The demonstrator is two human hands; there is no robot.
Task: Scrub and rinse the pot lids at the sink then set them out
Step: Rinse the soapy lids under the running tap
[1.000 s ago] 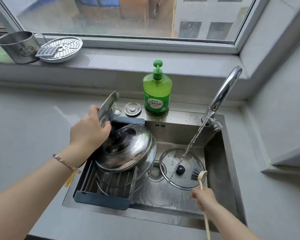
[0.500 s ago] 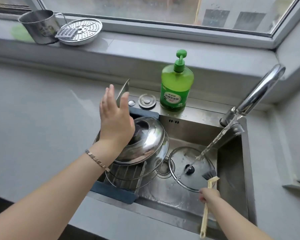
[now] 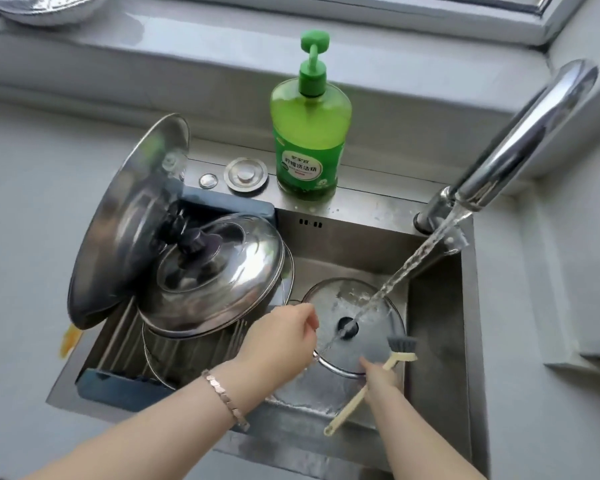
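A steel sink (image 3: 440, 341) is set into the grey tabletop (image 3: 25, 237). At its 9 o'clock side a blue drying rack (image 3: 118, 386) fills the left half. It carries a domed steel lid (image 3: 222, 282) with a dark knob, and beneath it the rim of another lid shows. A larger flat steel lid (image 3: 118, 230) stands nearly upright at the rack's 10 o'clock edge, leaning over the domed one.

At 12 o'clock on the sink's back ledge stand a green soap bottle (image 3: 309, 133), a round drain cap (image 3: 246, 174) and a small button (image 3: 208, 180). The tap (image 3: 520, 133) reaches in from 2 o'clock. Its stream of water (image 3: 413, 265) falls on the glass lid (image 3: 368, 306), which lies in the basin's right half with its black knob (image 3: 347, 328) up. A perforated steel plate (image 3: 45, 5) sits on the sill at 11 o'clock.

The left hand (image 3: 281, 341), with a bracelet (image 3: 226, 396) at the wrist, has its fingers curled at the glass lid's 9 o'clock rim and grips it. The right hand (image 3: 378, 375) is closed round the cream handle of a brush (image 3: 400, 355), whose dark bristles rest on the lid at 5 o'clock.
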